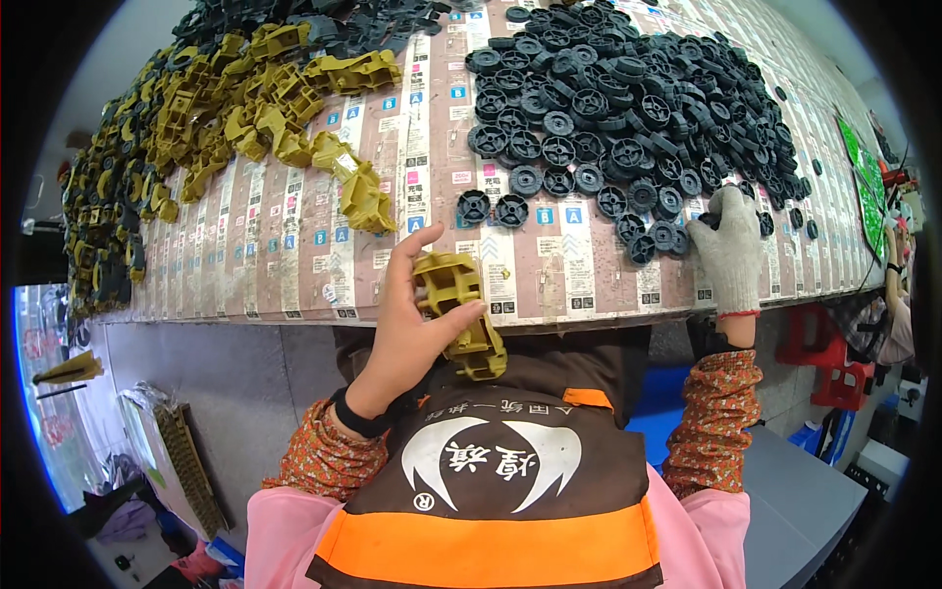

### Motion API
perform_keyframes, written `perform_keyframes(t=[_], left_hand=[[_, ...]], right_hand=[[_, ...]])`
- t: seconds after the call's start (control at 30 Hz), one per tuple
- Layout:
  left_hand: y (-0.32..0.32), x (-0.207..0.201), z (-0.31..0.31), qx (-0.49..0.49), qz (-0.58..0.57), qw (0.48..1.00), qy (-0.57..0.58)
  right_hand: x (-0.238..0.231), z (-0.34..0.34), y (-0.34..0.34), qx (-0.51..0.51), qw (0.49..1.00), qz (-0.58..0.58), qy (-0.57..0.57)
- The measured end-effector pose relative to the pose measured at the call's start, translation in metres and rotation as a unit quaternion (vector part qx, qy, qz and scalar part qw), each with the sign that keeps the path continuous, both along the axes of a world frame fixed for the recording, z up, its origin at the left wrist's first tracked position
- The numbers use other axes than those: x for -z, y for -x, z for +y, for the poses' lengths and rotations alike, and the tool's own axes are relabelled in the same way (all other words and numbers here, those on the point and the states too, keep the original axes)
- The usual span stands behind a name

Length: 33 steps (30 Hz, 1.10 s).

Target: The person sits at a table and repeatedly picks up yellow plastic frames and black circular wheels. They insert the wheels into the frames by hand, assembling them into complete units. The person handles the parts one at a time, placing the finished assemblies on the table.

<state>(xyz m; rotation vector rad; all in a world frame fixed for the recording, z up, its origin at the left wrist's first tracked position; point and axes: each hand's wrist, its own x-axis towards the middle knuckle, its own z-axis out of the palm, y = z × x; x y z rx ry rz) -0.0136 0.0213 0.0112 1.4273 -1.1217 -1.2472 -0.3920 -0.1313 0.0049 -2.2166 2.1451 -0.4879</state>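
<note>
My bare left hand (417, 319) holds an olive-yellow plastic toy vehicle body (453, 285) at the table's near edge, thumb across it. The body's hollow, ribbed side shows, and its lower end hangs past the edge. My right hand (729, 240), in a pale knit glove, reaches to the near right side of a heap of black plastic wheels (628, 108). Its fingers are bent down, with a dark wheel (708, 221) between thumb and forefinger. Two loose wheels (511, 210) lie apart from the heap, beyond the held body.
More yellow bodies (285, 98) are heaped at the far left, with two joined-looking ones (355, 182) nearer me. Yellow-and-black pieces (103, 216) pile along the left edge. Dark parts (363, 29) lie at the back. A red stool (829, 358) stands right of the table.
</note>
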Motion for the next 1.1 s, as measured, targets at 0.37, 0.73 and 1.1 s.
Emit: perform_keyframes(t=[0.37,0.73,1.1], left_hand=[[-0.013,0.0,0.013,0.071,0.438,0.865,-0.233],[-0.006,-0.004,0.012,0.112,0.433,0.864,-0.232],[0.008,-0.012,-0.006,0.022,0.339,0.936,-0.089]], right_hand=[[0.006,0.048,0.011,-0.045,0.996,-0.076,0.007],[0.0,0.065,0.008,-0.052,0.997,-0.053,0.025],[-0.049,0.098,-0.138,-0.161,0.857,-0.468,-0.144]])
